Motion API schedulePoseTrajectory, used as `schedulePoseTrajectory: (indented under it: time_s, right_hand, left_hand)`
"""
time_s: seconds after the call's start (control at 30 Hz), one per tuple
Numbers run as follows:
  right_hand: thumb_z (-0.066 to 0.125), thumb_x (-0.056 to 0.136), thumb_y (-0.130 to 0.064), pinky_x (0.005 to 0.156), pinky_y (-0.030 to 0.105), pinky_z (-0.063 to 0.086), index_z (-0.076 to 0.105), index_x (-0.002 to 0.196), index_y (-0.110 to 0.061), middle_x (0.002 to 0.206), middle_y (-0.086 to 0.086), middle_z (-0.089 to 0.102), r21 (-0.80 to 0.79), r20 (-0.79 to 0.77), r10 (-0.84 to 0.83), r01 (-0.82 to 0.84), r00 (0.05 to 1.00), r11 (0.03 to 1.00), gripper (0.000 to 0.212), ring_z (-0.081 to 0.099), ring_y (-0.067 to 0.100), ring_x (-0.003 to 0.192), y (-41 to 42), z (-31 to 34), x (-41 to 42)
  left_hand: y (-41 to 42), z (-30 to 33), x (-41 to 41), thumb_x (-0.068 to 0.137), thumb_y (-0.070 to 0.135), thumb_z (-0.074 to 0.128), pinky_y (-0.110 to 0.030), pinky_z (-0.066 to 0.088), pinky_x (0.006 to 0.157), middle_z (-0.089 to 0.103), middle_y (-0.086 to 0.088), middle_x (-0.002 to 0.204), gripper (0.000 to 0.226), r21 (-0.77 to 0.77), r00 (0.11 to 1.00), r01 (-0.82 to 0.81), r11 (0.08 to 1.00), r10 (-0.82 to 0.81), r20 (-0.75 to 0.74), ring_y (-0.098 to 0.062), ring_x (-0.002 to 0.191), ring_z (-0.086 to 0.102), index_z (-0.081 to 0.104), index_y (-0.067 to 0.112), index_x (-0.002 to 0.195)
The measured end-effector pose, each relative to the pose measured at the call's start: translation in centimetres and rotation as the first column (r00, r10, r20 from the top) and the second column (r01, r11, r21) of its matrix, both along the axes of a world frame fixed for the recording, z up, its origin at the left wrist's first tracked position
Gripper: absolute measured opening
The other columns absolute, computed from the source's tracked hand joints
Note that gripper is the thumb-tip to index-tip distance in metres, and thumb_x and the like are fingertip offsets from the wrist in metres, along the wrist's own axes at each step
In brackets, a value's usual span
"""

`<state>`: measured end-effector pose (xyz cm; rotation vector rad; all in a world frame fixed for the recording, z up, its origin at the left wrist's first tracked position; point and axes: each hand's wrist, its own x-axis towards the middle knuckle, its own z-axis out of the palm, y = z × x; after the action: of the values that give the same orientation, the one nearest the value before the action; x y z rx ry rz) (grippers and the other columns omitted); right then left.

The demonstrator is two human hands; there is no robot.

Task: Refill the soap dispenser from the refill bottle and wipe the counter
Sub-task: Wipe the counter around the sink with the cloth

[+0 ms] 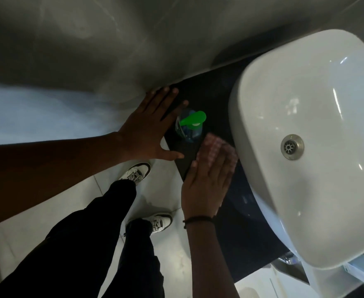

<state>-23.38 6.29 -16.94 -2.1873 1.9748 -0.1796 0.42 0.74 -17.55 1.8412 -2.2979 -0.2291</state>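
A clear blue soap dispenser (190, 127) with a green pump head stands on the dark counter (209, 93) left of the basin. My left hand (150, 130) lies flat with fingers spread at the counter's left end, just beside the dispenser and touching nothing else. My right hand (206, 181) presses flat on a pink checked cloth (214, 147) on the counter, between the dispenser and the basin. No refill bottle is in sight.
A large white basin (305, 125) with a metal drain (292, 146) fills the right side. A grey wall runs behind the counter. Below are a white tiled floor, my dark trousers and white shoes.
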Motion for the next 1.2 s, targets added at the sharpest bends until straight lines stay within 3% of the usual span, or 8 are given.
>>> schedulePoseTrajectory:
  time_s: [0.1,0.23,0.33,0.43,0.6,0.8,1.03,1.2]
  right_hand:
    - [0.023,0.111,-0.048,0.130,0.054,0.018,0.003,0.167,-0.033,0.174,0.016,0.016,0.034,-0.029,0.113,-0.112,0.993,0.993,0.061,0.007,0.034,0.163,3.2,0.4,-3.1]
    - [0.018,0.111,-0.049,0.131,0.053,0.015,-0.009,0.166,-0.033,0.175,0.014,0.011,0.023,0.031,-0.145,0.144,0.989,0.989,0.063,0.009,0.036,0.163,0.7,0.3,-0.3]
    - [0.018,0.111,-0.048,0.132,0.050,0.011,-0.010,0.165,-0.035,0.174,0.015,0.016,0.008,0.019,-0.020,0.020,1.000,1.000,0.061,0.010,0.036,0.162,-0.9,0.1,1.6]
    - [0.018,0.112,-0.048,0.132,0.052,0.013,-0.003,0.166,-0.034,0.174,0.012,0.005,0.045,0.005,0.059,-0.059,0.998,0.997,0.061,0.005,0.034,0.163,1.9,0.8,-1.3]
    - [0.019,0.111,-0.049,0.131,0.055,0.016,-0.015,0.163,-0.032,0.173,0.016,0.016,0.064,0.027,-0.266,0.264,0.964,0.963,0.065,0.013,0.037,0.162,0.4,0.7,0.2]
    - [0.018,0.111,-0.049,0.132,0.052,0.013,-0.001,0.168,-0.026,0.175,0.013,0.004,0.083,0.005,-0.011,0.010,1.000,0.996,0.063,0.002,0.032,0.164,3.4,1.1,0.7]
    - [0.017,0.111,-0.050,0.132,0.053,0.013,-0.007,0.166,-0.031,0.175,0.014,0.010,0.093,-0.003,-0.175,0.174,0.985,0.980,0.064,0.005,0.034,0.163,0.1,0.8,1.8]
    - [0.018,0.112,-0.049,0.131,0.052,0.016,0.001,0.167,-0.032,0.176,0.013,0.010,0.099,-0.005,0.091,-0.090,0.996,0.991,0.060,0.003,0.032,0.164,3.1,0.9,-1.2]
  left_hand:
    - [0.0,0.1,-0.2,0.080,0.102,0.043,-0.056,0.005,0.136,0.005,-0.023,0.180,0.134,0.001,1.000,-0.002,1.000,0.002,0.013,-0.041,0.168,0.000,0.010,0.013,0.174]
    - [0.1,0.3,-0.3,0.080,0.102,0.040,-0.053,0.003,0.136,0.002,-0.023,0.180,0.134,0.025,1.000,-0.013,1.000,0.013,0.002,-0.040,0.168,-0.002,0.007,0.013,0.174]
    - [0.1,0.4,-0.3,0.080,0.102,0.040,-0.055,0.006,0.136,0.001,-0.021,0.181,0.134,0.042,1.000,-0.012,0.999,0.011,0.010,-0.040,0.168,-0.003,0.005,0.013,0.174]
    - [0.1,0.9,-0.3,0.081,0.101,0.042,-0.056,0.007,0.136,0.003,-0.023,0.180,0.133,0.051,1.000,-0.013,0.999,0.012,0.015,-0.041,0.168,0.000,0.007,0.012,0.174]
    - [0.1,0.9,-0.5,0.079,0.099,0.044,-0.055,0.005,0.136,0.004,-0.024,0.180,0.134,0.055,1.000,-0.020,0.998,0.019,0.012,-0.042,0.167,0.001,0.007,0.012,0.174]
    - [0.1,1.3,-0.6,0.079,0.097,0.050,-0.059,0.010,0.135,0.007,-0.026,0.179,0.135,0.054,1.000,-0.016,0.998,0.015,0.021,-0.045,0.167,0.005,0.010,0.010,0.174]
    - [0.0,2.0,-0.9,0.078,0.098,0.044,-0.057,0.008,0.135,0.008,-0.027,0.179,0.135,0.084,0.999,-0.032,0.996,0.030,0.023,-0.044,0.167,0.005,0.011,0.008,0.173]
    - [1.4,2.2,-1.7,0.079,0.099,0.038,-0.053,0.004,0.136,0.004,-0.031,0.177,0.142,0.127,0.994,-0.109,0.986,0.105,0.032,-0.045,0.166,0.002,0.004,-0.006,0.169]
